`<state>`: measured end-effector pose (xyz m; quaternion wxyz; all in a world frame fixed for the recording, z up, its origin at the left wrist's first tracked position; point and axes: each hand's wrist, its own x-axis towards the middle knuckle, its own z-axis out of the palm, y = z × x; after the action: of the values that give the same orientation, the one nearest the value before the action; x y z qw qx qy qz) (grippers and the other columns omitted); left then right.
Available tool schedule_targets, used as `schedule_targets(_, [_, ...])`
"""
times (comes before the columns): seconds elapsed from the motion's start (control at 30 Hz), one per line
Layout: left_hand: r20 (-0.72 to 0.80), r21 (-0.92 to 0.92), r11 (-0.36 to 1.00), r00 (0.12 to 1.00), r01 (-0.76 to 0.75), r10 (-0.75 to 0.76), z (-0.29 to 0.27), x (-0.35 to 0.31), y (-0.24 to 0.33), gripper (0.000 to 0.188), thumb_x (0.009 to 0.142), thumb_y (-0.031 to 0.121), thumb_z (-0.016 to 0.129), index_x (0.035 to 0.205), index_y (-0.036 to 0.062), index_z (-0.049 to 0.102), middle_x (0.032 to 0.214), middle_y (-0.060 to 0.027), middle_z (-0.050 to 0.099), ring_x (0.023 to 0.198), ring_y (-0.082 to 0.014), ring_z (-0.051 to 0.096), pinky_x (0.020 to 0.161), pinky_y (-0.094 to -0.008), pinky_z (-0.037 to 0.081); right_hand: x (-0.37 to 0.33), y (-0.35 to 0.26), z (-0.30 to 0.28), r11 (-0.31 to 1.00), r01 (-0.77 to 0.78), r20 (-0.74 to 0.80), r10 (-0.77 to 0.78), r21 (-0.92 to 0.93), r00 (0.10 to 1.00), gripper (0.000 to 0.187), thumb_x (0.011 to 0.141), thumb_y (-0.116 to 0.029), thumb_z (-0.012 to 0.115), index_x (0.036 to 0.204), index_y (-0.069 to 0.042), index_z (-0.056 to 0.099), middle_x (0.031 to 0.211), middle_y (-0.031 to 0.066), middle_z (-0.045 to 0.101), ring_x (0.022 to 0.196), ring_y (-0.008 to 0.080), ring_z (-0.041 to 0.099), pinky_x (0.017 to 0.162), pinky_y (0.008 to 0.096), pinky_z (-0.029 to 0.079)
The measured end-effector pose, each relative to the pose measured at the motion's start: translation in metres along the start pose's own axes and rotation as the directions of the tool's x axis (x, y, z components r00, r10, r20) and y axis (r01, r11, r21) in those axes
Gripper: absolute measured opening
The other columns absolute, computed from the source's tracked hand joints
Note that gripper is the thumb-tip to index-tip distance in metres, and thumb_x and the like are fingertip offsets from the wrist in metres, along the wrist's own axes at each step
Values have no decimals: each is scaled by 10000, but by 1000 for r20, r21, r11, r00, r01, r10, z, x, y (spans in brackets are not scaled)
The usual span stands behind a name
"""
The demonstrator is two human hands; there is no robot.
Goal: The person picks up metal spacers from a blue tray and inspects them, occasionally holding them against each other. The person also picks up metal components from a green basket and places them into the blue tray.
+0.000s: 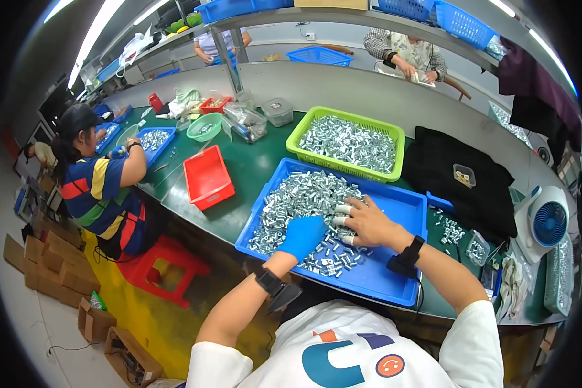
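A large blue tray (398, 284) lies in front of me, its left and middle heaped with small silvery metal sleeves (304, 194). My left hand (304, 236), in a blue glove, rests on the near side of the heap. Its fingers are mostly hidden, and I cannot make out whether they hold a piece. Across from it, my right hand (367, 223) reaches in from the right with white covers on several fingertips. Those fingers are spread over the edge of the heap, with no piece visible in them.
Behind the tray stands a green basket (294, 145) full of similar sleeves. A red bin (208, 178) sits to the left. On the right are black cloth (443, 155), loose sleeves (451, 231) and a white fan (549, 223). A co-worker (103, 174) sits at the left.
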<state>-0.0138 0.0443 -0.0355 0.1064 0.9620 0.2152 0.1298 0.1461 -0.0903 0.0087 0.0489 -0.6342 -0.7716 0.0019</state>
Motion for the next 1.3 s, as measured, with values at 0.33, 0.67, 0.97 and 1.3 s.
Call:
schedule_targets(0.33, [-96, -561, 819, 992, -120, 79, -3, 18, 3, 290, 850, 296, 599, 930, 26, 668, 800, -177, 653, 735, -298, 645, 659, -391, 492, -62, 2, -21, 948, -300, 152, 314, -111, 937, 508, 811, -320, 619, 1286, -187, 496, 1345, 104, 441, 1223, 319, 421, 965, 431, 412])
schedule_targets(0.67, [-206, -924, 380, 892, -41, -404, -26, -38, -34, 241, 870, 209, 597, 880, -21, 669, 639, 7, 549, 599, -73, 473, 540, -251, 374, -51, -76, -20, 998, 70, 33, -70, 2, 997, 491, 768, -134, 647, 1246, -152, 534, 1312, 103, 490, 1160, 339, 476, 962, 404, 419])
schedule_targets(0.97, [-246, -914, 400, 874, -66, -418, -4, -42, -42, 241, 874, 211, 590, 798, -14, 632, 620, 13, 505, 598, -58, 403, 526, -283, 359, 12, -85, 3, 973, 174, 172, -199, 150, 965, 441, 722, -74, 643, 1153, -150, 585, 1288, 95, 485, 1144, 304, 482, 961, 386, 413])
schedule_targets(1.3, [-355, -851, 499, 880, -164, -316, -3, -35, -43, 241, 875, 215, 588, 834, -20, 627, 580, -8, 459, 570, -89, 423, 533, -298, 379, -79, -9, -21, 973, -206, -44, 202, -104, 978, 232, 733, -142, 652, 965, -140, 662, 1099, 88, 586, 994, 308, 559, 809, 403, 475])
